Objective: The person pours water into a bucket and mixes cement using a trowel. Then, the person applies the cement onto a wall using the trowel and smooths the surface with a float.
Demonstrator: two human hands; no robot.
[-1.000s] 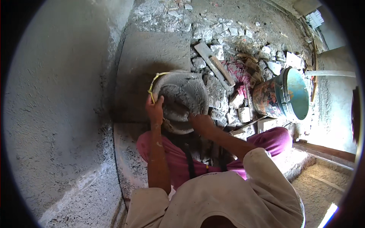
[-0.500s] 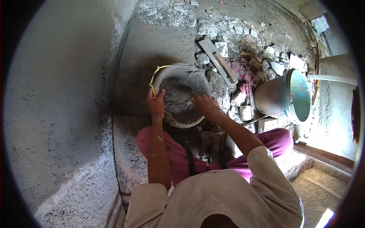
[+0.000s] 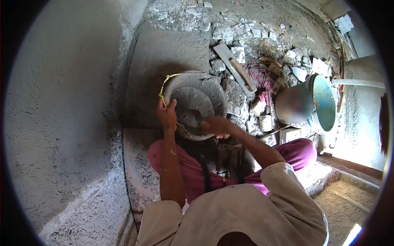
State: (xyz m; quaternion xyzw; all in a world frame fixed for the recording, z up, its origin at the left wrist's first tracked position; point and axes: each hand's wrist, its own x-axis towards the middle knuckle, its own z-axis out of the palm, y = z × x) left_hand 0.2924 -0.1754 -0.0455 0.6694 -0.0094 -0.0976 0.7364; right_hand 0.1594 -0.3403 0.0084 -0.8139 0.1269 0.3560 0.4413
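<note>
A round grey-crusted bucket (image 3: 222, 88) with wet grey mortar (image 3: 197, 98) in it stands in front of my crossed legs. My left hand (image 3: 166, 117) is closed on its left rim, at the yellow cord-like handle (image 3: 162, 91). Over the near right rim, my right hand (image 3: 221, 126) is wrapped round the handle of a trowel (image 3: 204, 126). The handle's yellowish end shows at the thumb. The trowel's blade is low in the bucket, by the near side of the mortar, and is hard to make out against it.
A long plastering float (image 3: 234, 67) with a wooden handle lies on rubble (image 3: 219, 64) beyond the bucket. Right of it are a pink cloth (image 3: 259, 76) and a tipped teal bucket (image 3: 324, 102), beside a blurred round shape. A plastered wall (image 3: 61, 102) rises close on my left.
My right hand has come nearer to me with the trowel, from the bucket's right inside to its near rim. The mortar surface looks smoother. My left hand stays on the rim.
</note>
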